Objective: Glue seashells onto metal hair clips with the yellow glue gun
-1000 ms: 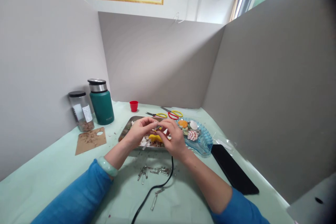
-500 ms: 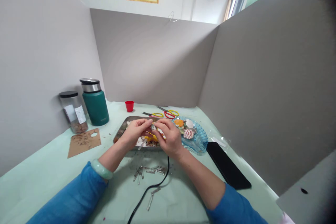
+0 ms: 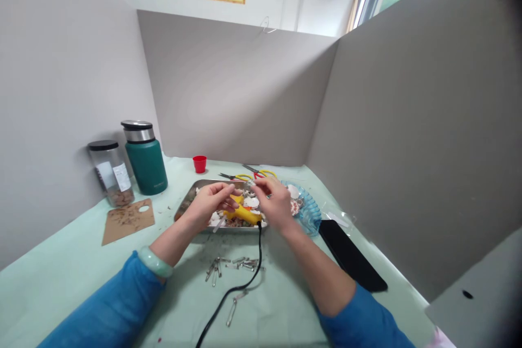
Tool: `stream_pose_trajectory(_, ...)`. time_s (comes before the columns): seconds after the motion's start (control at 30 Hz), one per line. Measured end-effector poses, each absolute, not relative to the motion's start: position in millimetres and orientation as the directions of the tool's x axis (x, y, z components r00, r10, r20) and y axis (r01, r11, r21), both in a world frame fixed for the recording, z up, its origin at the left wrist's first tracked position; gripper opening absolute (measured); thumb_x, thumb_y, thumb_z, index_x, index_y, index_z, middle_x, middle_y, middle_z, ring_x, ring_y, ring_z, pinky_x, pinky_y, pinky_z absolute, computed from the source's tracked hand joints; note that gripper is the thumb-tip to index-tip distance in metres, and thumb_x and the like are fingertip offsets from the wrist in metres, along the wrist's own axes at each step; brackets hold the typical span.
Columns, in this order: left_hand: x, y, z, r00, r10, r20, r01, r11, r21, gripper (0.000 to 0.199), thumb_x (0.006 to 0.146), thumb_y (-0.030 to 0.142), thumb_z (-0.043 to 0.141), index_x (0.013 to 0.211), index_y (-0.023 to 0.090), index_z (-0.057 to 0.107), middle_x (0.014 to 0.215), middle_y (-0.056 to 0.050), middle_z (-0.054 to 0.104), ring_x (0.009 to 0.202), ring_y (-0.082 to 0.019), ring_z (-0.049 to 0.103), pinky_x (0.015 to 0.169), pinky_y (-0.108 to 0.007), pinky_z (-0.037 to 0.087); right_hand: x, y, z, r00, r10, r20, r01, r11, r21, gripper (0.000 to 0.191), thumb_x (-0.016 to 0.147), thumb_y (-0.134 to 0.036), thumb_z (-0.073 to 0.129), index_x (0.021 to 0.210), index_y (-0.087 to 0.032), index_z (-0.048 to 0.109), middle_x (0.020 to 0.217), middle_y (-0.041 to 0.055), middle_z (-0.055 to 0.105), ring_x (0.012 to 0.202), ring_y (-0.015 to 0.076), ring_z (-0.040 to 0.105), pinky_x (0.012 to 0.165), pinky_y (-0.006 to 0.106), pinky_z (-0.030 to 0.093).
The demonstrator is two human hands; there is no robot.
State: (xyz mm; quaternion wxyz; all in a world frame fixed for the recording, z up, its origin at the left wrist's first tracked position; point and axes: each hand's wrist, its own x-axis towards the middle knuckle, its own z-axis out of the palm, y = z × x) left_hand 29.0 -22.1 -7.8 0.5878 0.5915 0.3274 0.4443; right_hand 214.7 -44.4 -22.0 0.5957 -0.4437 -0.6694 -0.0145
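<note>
Right hand: thumb and fingertips pinched on a small pale piece, held above the far part of the tray; the piece is too small and indistinct to identify. Left hand: half-curled over the tray's left portion, thumb close to the index finger; cannot tell whether anything is between them. The two hands are apart, with a gap between their fingertips. Pale green bangle on the left wrist; blue sleeves on both arms.

Beneath the hands: metal tray containing shells, mostly white and brown, with a yellow corded tool lying over them. Black cord leaves the tool's near right end, crosses the tray's near rim and curves across the desk toward the wearer. A translucent stick slants over the near rim, left of the tool.

Near side of tray: loose safety pins in clusters left of the cord, some reaching it; others lie lower down, just right of it.

Right: blue scalloped plate bearing shells, partly hidden by the right hand; beyond it, clear plastic wrap and a flat black slab.

Behind tray: two pairs of scissors, red cup.

Left: brown card with a hole and dark crumbs, lidded clear jar, green bottle.
</note>
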Motion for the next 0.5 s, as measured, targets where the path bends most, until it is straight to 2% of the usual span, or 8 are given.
stream_pose_trajectory(0.13,29,-21,-7,0.353,0.927,0.130,-0.111,-0.097,0.989,0.029,0.073,0.041,0.070,0.077,0.013,0.068,0.070,-0.008,0.069,0.061,-0.014,0.064,0.058,-0.023,0.052,261,-32,-10,0.271,0.741,0.614,0.653,0.328,-0.683,0.014,0.075,-0.033,0.062,0.074,-0.021,0.069,0.073,0.0024,0.070,0.067,0.0182,0.063,0.067,0.030,0.047)
stream_pose_trajectory(0.2,29,-21,-8,0.345,0.930,0.125,-0.115,-0.090,0.989,0.029,0.072,0.041,0.070,0.076,0.013,0.068,0.072,-0.008,0.070,0.061,-0.013,0.064,0.058,-0.023,0.052,284,-27,-10,0.341,0.775,0.531,0.704,0.164,-0.691,0.014,0.073,-0.032,0.062,0.073,-0.021,0.071,0.072,0.0022,0.071,0.067,0.0184,0.063,0.067,0.029,0.046)
stream_pose_trajectory(0.33,28,-19,-9,0.341,0.931,0.127,-0.118,-0.091,0.989,0.029,0.071,0.041,0.071,0.075,0.013,0.067,0.080,-0.009,0.070,0.061,-0.013,0.064,0.058,-0.023,0.052,311,-20,-20,0.361,0.842,0.401,0.804,-0.064,-0.591,0.015,0.072,-0.031,0.061,0.072,-0.022,0.073,0.077,0.0043,0.073,0.072,0.0192,0.065,0.062,0.027,0.042)
stream_pose_trajectory(0.5,27,-16,-11,0.344,0.932,0.113,-0.079,-0.092,0.993,0.029,0.074,0.042,0.068,0.077,0.013,0.066,0.072,-0.007,0.069,0.063,-0.013,0.064,0.059,-0.022,0.052,311,-15,-31,0.398,0.866,0.302,0.855,-0.230,-0.465,0.018,0.072,-0.032,0.061,0.081,-0.025,0.074,0.087,0.0037,0.073,0.083,0.0204,0.065,0.061,0.025,0.039)
